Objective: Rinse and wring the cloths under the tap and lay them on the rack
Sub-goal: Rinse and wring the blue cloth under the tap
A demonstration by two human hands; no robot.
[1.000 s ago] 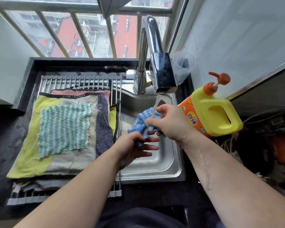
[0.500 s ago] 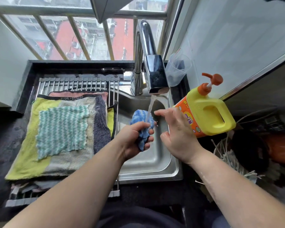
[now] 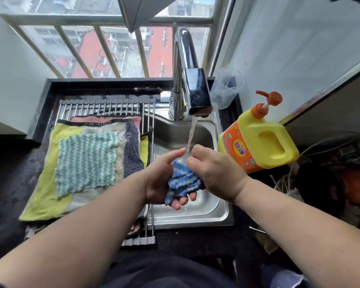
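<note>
Rinsing stage. The left hand (image 3: 161,180), fingers curled beneath, and the right hand (image 3: 215,173), fingers closed over, grip the bunched blue cloth (image 3: 182,180) under the running tap (image 3: 193,88), above the middle of the sink (image 3: 195,220). Several cloths (image 3: 85,163) already lie flat on the rack (image 3: 104,107) at the sink's left edge; wringing and laying remain.

- Yellow plastic pump jug (image 3: 264,142), orange label: large blue Chinese characters on a yellow oval; the small print around them is illegible;
- Black hem band (image 3: 97,123) of a laid-out towel: pale lettering, upside down, seemingly "comfortable".

right hand (image 3: 216,173) | now grips blue cloth (image 3: 182,180) | left hand (image 3: 160,179) turned palm-up beneath
</note>
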